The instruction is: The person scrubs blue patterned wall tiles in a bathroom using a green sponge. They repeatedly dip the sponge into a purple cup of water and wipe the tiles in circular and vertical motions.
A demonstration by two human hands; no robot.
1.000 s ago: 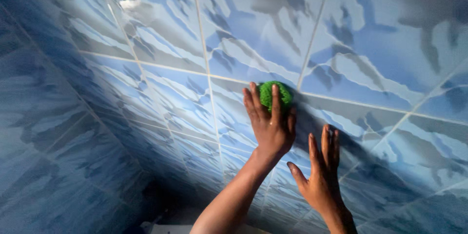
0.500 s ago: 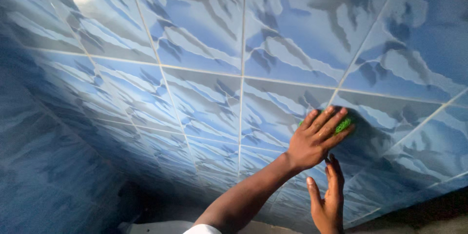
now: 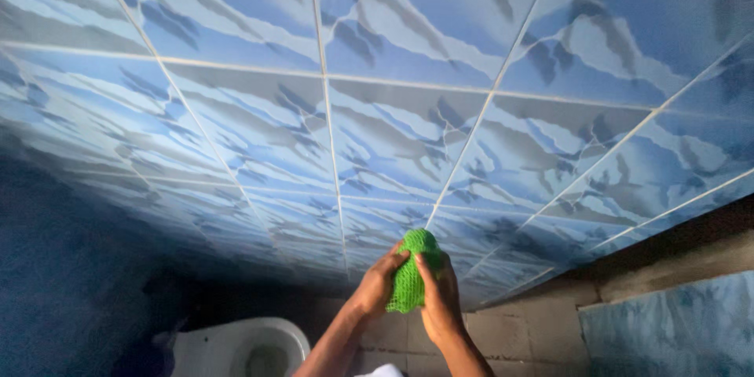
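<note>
- While the head camera tips up along the glossy blue wall of cloud-patterned ceramic tiles (image 3: 377, 110), both hands meet low in the picture, just off that wall.
- Left hand (image 3: 375, 287) is wrapped round the near side of a green knitted mesh scrubber (image 3: 410, 271); right hand (image 3: 440, 298) is clamped on its other side, thumb across the mesh. Held so, the scrubber is bunched upright between the palms, seemingly squeezed or regathered.
- Below the wall, left of the hands, sits a white ceramic toilet bowl (image 3: 243, 345).
</note>
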